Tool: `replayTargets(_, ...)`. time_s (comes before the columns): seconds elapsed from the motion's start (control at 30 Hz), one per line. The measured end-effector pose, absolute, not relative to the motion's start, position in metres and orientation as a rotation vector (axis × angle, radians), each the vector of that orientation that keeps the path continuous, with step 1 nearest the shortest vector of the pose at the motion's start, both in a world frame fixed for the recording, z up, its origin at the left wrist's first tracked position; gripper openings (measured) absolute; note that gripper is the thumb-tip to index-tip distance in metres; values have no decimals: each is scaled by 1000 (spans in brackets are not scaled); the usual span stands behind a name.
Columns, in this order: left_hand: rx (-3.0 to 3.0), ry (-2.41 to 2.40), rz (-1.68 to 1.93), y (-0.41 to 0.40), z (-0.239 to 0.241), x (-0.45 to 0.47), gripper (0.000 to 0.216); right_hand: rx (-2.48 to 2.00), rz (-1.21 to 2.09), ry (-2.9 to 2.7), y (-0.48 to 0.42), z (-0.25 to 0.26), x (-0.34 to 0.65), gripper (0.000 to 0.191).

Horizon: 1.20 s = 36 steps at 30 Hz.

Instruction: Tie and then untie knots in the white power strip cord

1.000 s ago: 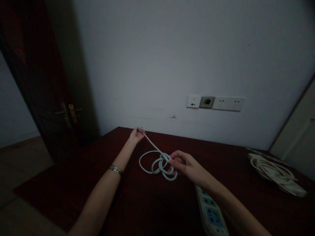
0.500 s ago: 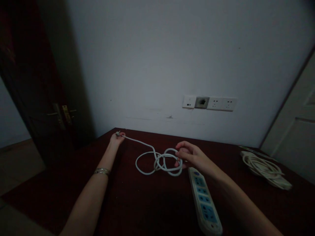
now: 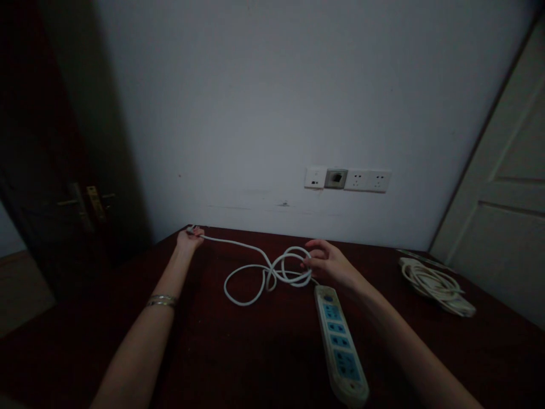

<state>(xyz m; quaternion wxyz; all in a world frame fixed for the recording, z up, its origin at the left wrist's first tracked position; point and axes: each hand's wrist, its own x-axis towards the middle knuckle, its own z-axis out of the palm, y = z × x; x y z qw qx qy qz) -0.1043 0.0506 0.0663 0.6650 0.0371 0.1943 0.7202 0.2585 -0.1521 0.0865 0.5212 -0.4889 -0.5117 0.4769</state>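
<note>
pulling slowly should help stop knots: the left hand [image 3: 187, 237], left of the middle, grips the small pale plug [image 3: 192, 229], while the right hand [image 3: 326, 259] pinches loops of the thin white bendy cord [image 3: 272, 271] mid-frame. the long off-white plastic power strip with blue sockets [image 3: 339, 341] sits just below and might snag loops; the pale coiled cord bundle [image 3: 434, 284] lies well apart, right.

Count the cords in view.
2. One white cord runs in loops between the left hand and the right hand; a wound cord lies bundled farther right. That bundle may hide another.
</note>
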Motion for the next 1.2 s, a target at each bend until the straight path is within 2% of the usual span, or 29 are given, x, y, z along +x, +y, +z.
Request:
replayTargets(0.3, 78, 389, 1674, 38, 82, -105, 24, -1210, 1084, -1158, -141, 80, 279, 33)
replayTargets(0.8, 119, 251, 1653, 2, 137, -83, 33, -1035, 1252, -1105, -139, 81, 301, 42)
replayTargets(0.93, 286, 152, 1646, -13, 149, -63, 36, -977, 1306, -1094, -143, 85, 292, 48)
replayTargets(1.07, 580, 105, 1505, -31, 158, -37, 16, -896, 1306, -1099, -145, 85, 283, 47)
replayTargets(1.2, 976, 292, 1253, -48, 159, -12, 27, -823, 1272, -1104, -148, 87, 278, 47)
